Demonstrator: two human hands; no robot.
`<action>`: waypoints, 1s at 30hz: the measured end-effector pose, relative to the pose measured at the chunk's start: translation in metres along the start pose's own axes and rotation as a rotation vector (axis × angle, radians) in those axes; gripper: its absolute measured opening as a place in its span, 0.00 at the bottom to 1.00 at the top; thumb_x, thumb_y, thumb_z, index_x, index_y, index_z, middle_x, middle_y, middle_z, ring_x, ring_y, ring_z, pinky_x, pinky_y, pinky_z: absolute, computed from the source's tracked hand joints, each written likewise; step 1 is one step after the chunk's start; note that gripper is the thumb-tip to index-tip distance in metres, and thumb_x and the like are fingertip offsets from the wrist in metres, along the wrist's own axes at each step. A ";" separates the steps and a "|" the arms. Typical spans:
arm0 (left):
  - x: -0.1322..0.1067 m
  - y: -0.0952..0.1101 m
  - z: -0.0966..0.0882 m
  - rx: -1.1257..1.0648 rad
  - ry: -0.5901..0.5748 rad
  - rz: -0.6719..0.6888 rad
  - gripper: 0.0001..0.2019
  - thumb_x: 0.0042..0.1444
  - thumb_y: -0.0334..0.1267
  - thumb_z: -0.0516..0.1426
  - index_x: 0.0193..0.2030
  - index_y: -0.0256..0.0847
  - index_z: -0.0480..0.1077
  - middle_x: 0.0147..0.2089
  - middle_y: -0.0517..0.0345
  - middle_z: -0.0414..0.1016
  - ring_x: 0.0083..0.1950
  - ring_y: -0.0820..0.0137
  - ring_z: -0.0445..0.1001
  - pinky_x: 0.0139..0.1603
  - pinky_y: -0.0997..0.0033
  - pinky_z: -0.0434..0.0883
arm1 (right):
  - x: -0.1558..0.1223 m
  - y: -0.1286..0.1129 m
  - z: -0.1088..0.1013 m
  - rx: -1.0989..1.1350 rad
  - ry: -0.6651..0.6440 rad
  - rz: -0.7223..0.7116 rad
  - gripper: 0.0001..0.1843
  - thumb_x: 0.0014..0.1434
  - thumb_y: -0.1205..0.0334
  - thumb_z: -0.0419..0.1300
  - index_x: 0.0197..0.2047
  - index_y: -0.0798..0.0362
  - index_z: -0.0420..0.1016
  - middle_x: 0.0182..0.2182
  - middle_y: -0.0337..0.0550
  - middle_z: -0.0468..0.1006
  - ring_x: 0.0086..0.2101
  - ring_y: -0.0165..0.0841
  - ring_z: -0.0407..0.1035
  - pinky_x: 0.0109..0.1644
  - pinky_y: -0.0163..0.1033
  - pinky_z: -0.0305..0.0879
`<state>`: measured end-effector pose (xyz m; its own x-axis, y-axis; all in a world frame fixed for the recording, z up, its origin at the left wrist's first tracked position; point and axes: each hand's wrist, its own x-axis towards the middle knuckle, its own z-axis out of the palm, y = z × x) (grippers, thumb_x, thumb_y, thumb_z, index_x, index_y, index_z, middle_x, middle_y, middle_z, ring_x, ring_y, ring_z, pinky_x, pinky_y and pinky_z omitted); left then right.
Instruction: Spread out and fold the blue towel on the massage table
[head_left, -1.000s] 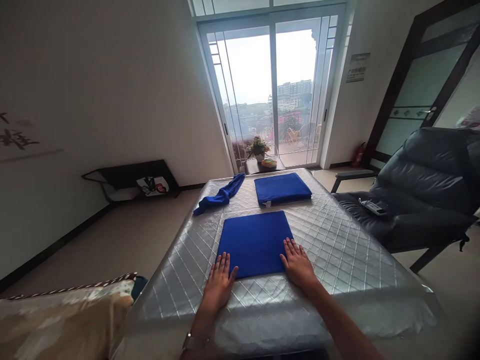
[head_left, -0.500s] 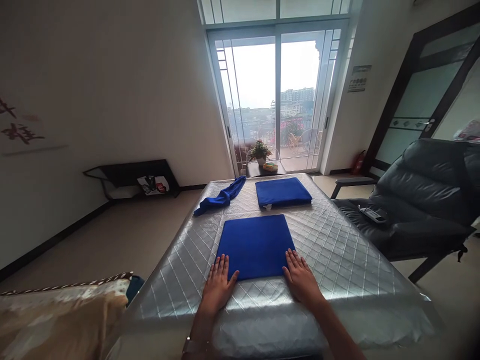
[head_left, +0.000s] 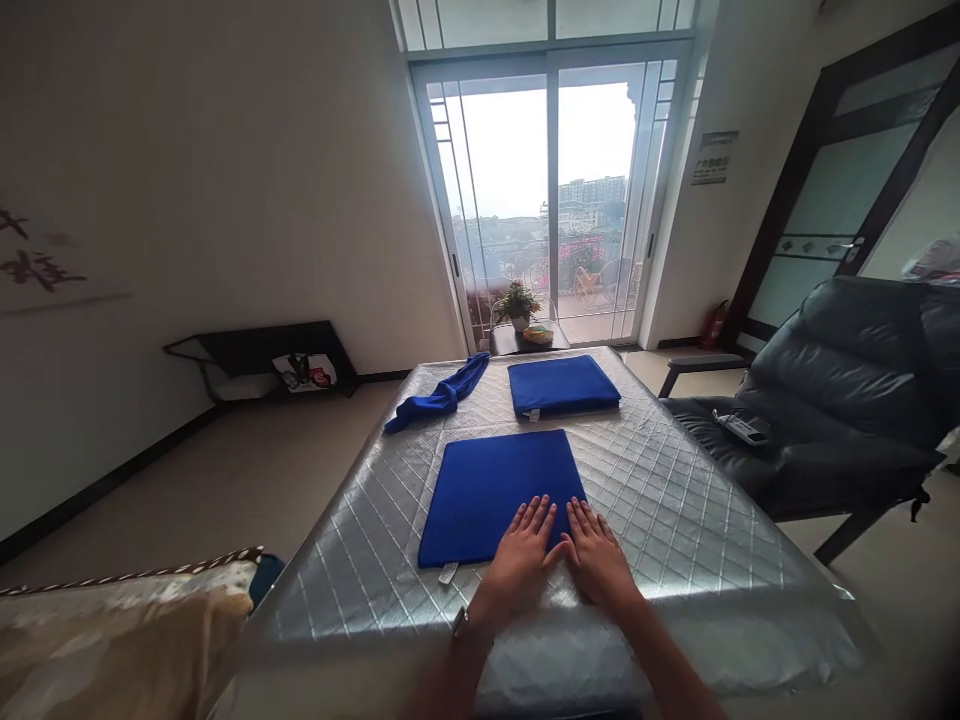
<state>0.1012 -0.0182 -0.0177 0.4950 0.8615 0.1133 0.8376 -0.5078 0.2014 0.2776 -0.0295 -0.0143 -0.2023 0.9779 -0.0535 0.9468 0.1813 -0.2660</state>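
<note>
A blue folded cloth (head_left: 491,490) lies flat on the silver quilted table cover (head_left: 360,560) in front of me. My left hand (head_left: 526,545) rests palm down on its near right part, fingers spread. Beside it, my right hand (head_left: 598,550) lies flat at the cloth's right edge, fingers stretched out. The thumbs are close together; whether they touch I cannot tell. A small white tag (head_left: 448,573) sticks out from the cloth's near left edge. Farther back are a thicker folded blue cloth (head_left: 564,385) and a crumpled blue cloth (head_left: 439,395).
A dark armchair (head_left: 840,400) with a remote-like device (head_left: 741,427) on its seat stands to the right. Beyond the table, a small stand holds a potted plant (head_left: 519,303). Patterned bedding (head_left: 112,630) is at lower left. A black rack (head_left: 277,350) lies by the wall.
My left hand has moved right across the cloth from its left edge to beside my right hand, uncovering the near left corner and tag. The right hand has barely moved.
</note>
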 end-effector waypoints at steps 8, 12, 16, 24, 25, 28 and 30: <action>-0.013 -0.025 0.003 0.048 -0.045 -0.159 0.34 0.71 0.59 0.35 0.77 0.44 0.47 0.79 0.57 0.44 0.80 0.63 0.42 0.78 0.51 0.49 | 0.001 0.000 0.002 0.004 0.006 0.013 0.35 0.73 0.51 0.36 0.77 0.59 0.45 0.76 0.43 0.42 0.74 0.35 0.36 0.76 0.48 0.34; -0.043 -0.052 -0.004 0.107 -0.054 -0.364 0.35 0.71 0.59 0.34 0.78 0.42 0.47 0.80 0.55 0.42 0.80 0.60 0.42 0.78 0.49 0.49 | 0.002 0.001 0.004 -0.006 0.010 0.007 0.36 0.73 0.51 0.36 0.77 0.59 0.45 0.76 0.43 0.41 0.74 0.36 0.35 0.77 0.48 0.33; -0.075 -0.075 -0.003 0.146 0.016 -0.509 0.37 0.70 0.60 0.35 0.78 0.41 0.46 0.79 0.53 0.42 0.80 0.58 0.42 0.78 0.48 0.49 | 0.003 0.002 0.007 -0.033 0.014 0.009 0.35 0.73 0.52 0.36 0.77 0.58 0.45 0.76 0.43 0.41 0.74 0.36 0.35 0.76 0.48 0.33; -0.087 -0.082 0.000 0.160 0.086 -0.573 0.40 0.68 0.64 0.36 0.77 0.39 0.49 0.79 0.50 0.45 0.79 0.56 0.46 0.78 0.48 0.48 | 0.004 -0.001 -0.002 -0.043 -0.056 0.029 0.36 0.72 0.51 0.35 0.77 0.59 0.44 0.76 0.42 0.40 0.74 0.34 0.34 0.76 0.48 0.34; -0.086 -0.082 0.000 0.154 0.082 -0.571 0.40 0.67 0.64 0.36 0.77 0.39 0.49 0.79 0.50 0.45 0.79 0.56 0.46 0.78 0.48 0.48 | 0.003 -0.002 -0.005 -0.041 -0.077 0.033 0.36 0.72 0.51 0.35 0.77 0.59 0.43 0.76 0.42 0.40 0.74 0.34 0.34 0.76 0.47 0.33; -0.085 -0.080 -0.002 0.140 0.083 -0.563 0.40 0.68 0.64 0.37 0.77 0.38 0.49 0.79 0.49 0.45 0.79 0.55 0.46 0.77 0.46 0.48 | 0.004 -0.001 -0.013 -0.041 -0.120 0.036 0.37 0.72 0.50 0.36 0.78 0.59 0.43 0.76 0.43 0.39 0.74 0.35 0.34 0.76 0.47 0.34; -0.085 -0.079 -0.003 0.139 0.088 -0.563 0.39 0.68 0.63 0.38 0.77 0.38 0.50 0.79 0.49 0.44 0.79 0.55 0.46 0.77 0.46 0.48 | 0.006 0.001 -0.017 -0.050 -0.143 0.030 0.37 0.72 0.50 0.38 0.77 0.59 0.44 0.76 0.44 0.40 0.74 0.36 0.36 0.76 0.47 0.36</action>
<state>-0.0079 -0.0516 -0.0401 -0.0515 0.9929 0.1073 0.9914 0.0379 0.1256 0.2813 -0.0221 0.0016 -0.2040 0.9588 -0.1978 0.9634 0.1607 -0.2144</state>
